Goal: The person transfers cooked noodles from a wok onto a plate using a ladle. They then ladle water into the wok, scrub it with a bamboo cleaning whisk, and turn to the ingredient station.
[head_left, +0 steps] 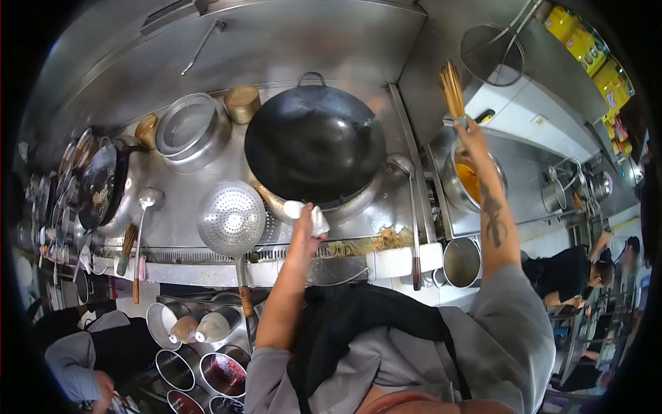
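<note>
My left hand (307, 226) is closed round a folded white cloth (318, 219) at the near rim of a large dark wok (310, 148). The wok sits on the stove and its inside looks bare and shiny. Out to the right, my right hand (473, 140) grips the handle of a bamboo wok brush (452, 90), bristles pointing up and away. Below that forearm stands a metal pot (452, 181) with orange liquid (469, 181) in it. A long-handled ladle (412, 200) lies just right of the wok, and a perforated skimmer (232, 217) lies to its left.
A lidded pot (189, 131) and a tin (242, 105) stand behind left. Food scraps (392, 239) lie along the stove's front edge. Another pot (460, 263) sits lower right. A strainer (492, 54) hangs upper right. Co-workers (562, 269) are at both sides; seasoning containers (224, 372) stand lower left.
</note>
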Demonstrator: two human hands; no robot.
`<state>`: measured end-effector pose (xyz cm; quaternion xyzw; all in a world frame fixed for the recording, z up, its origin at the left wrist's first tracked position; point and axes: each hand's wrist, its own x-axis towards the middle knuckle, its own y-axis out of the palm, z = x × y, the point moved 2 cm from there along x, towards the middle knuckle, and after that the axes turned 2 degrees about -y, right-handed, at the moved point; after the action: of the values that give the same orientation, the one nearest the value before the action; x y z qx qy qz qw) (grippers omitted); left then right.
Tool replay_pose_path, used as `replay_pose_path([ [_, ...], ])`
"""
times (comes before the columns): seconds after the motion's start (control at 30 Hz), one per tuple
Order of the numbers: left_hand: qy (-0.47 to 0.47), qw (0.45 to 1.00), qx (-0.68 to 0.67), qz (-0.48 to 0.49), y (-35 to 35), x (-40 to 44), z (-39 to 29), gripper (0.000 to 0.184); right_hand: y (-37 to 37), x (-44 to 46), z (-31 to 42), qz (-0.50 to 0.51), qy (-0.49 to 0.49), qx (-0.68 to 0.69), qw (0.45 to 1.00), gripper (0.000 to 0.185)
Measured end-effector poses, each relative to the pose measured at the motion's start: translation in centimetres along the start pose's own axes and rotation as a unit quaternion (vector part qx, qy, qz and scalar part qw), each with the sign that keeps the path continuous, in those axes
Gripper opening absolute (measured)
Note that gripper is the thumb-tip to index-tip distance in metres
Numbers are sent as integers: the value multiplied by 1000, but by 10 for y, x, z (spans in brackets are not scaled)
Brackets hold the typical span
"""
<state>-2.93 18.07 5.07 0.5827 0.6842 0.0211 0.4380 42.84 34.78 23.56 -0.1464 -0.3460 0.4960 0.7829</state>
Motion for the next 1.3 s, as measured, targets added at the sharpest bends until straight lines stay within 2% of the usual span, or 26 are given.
replay_pose_path([
  [0.03,14,1000,15,-14,-6,-17,-5,29,-8,-54,55,83,174,-1,981,54],
  [0.1,35,991,116,-62,-51,-27,5,32,23,-91,-7,36,-24,15,999,49],
  [0.17,140,981,124,-52,-80,-65,9,45,51,-146,-29,159,77,116,977,46],
  [0.2,120,960,222,-119,-103,-64,14,51,61,-176,-36,226,162,155,948,44],
  [0.23,102,925,316,-183,-120,-62,17,58,70,-204,-36,275,218,168,921,43],
  [0.27,136,900,356,-212,-125,-70,18,61,79,-227,-36,301,247,56,919,51],
  [0.3,183,866,420,-200,-137,-67,23,62,109,-257,-99,269,109,71,954,61],
  [0.33,227,827,479,-189,-157,-55,33,63,110,-281,-102,245,145,67,956,63],
  [0.37,264,783,534,-180,-173,-49,46,64,90,-289,-64,312,259,152,901,74],
  [0.4,183,739,612,-215,-180,-43,54,63,99,-301,-86,305,245,142,909,69],
  [0.43,174,735,612,-235,-174,-46,55,56,108,-311,-110,293,228,135,919,64],
  [0.53,206,702,631,-257,-160,-57,47,69,109,-319,-95,305,81,-88,945,70],
  [0.63,177,673,665,-272,-160,-67,44,82,102,-321,-33,349,193,-112,910,67],
  [0.73,166,631,706,-274,-166,-67,49,80,125,-324,-85,371,87,-139,914,60],
  [0.8,149,644,710,-244,-164,-69,43,78,133,-321,-118,329,9,-147,933,53],
  [0.83,140,651,710,-229,-165,-68,41,77,124,-314,-104,337,76,-201,917,48],
  [0.9,163,654,698,-244,-164,-69,40,68,114,-309,-95,262,30,-298,917,49],
  [1.0,145,661,696,-240,-167,-69,41,70,116,-305,-113,288,-16,-361,887,38],
  [1.03,152,659,694,-247,-176,-60,48,71,120,-300,-128,333,-73,-401,850,42],
  [1.07,163,672,682,-237,-175,-66,46,74,133,-292,-181,346,-74,-423,834,44],
  [1.1,157,666,690,-234,-174,-70,44,80,124,-288,-156,392,-43,-411,822,51],
  [1.13,199,657,681,-256,-184,-59,58,84,117,-291,-183,252,-101,-286,919,59],
  [1.17,193,651,681,-275,-181,-63,60,86,117,-280,-171,360,-49,-357,861,67],
  [1.2,162,660,677,-282,-176,-70,57,90,117,-275,-168,372,-53,-366,851,65],
  [1.23,137,683,654,-295,-170,-80,53,95,119,-274,-167,366,-55,-355,859,64],
  [1.3,107,632,688,-342,-146,-105,47,94,114,-270,-165,351,-47,-335,873,61],
])
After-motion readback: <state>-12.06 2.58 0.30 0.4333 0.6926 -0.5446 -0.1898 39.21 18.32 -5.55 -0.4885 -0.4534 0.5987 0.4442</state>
